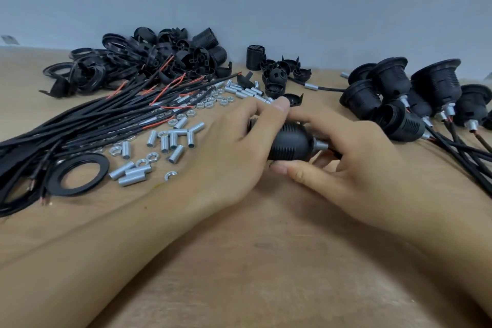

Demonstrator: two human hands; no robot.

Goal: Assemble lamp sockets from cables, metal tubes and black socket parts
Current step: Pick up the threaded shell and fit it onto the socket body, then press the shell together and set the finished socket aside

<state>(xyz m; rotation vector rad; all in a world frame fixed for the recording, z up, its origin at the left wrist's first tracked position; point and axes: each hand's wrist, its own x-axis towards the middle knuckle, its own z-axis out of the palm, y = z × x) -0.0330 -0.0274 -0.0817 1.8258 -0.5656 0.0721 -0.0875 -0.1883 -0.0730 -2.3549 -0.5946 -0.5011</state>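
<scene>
A black lamp socket point(291, 142) lies on its side at the middle of the wooden table point(266, 261), a short metal tube point(320, 145) sticking out of its right end. My left hand point(234, 146) wraps the socket's left part from above. My right hand point(343, 157) grips its right end around the tube, thumb underneath. Black cables point(87, 125) with red wire ends fan out on the left. Loose metal tubes point(170, 142) and nuts lie between the cables and my left hand. A black ring point(77, 174) lies flat at the near left.
A heap of black socket parts point(149, 58) sits at the back left, and smaller black caps point(277, 74) at the back centre. Several assembled sockets point(404, 98) with cables stand at the right. A grey wall runs behind the table.
</scene>
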